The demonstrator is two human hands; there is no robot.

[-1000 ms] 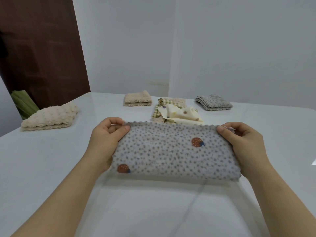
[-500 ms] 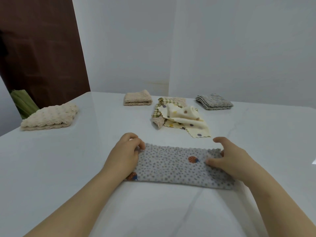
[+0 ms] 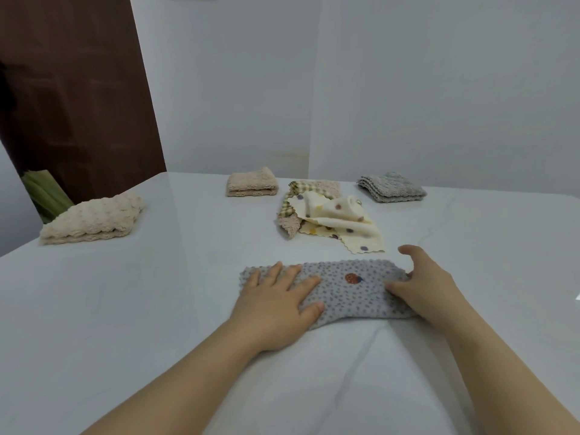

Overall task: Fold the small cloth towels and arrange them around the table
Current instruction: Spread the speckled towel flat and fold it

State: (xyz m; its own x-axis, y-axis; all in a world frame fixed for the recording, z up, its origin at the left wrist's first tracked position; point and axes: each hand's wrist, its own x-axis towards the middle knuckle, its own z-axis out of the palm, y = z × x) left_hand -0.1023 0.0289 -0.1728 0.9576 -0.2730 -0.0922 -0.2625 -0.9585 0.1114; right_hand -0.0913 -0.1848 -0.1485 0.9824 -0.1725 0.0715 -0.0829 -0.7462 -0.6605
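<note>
A grey dotted towel [image 3: 351, 290] with a small red motif lies folded into a long strip on the white table [image 3: 157, 309] in front of me. My left hand [image 3: 276, 302] lies flat on its left end, fingers spread. My right hand [image 3: 430, 287] rests on its right end, thumb on top and fingers curled at the edge. Behind it lies a loose pile: a cream polka-dot cloth [image 3: 339, 221] over a checked cloth [image 3: 295, 193]. Folded towels sit around the table: a cream bobbled one [image 3: 94, 218] at the left, a beige one [image 3: 252, 182] at the back, a grey one [image 3: 392, 186] at the back right.
White walls stand close behind the table's far edge, and a dark brown door [image 3: 72, 89] is at the left. Something green [image 3: 47, 193] shows beyond the table's left edge. Bare tabletop stretches at the near left and at the right.
The grey towel was held up in both hands, then came down onto the table as a folded strip. My left hand has since flattened on its left end; the right stays at the right end.
</note>
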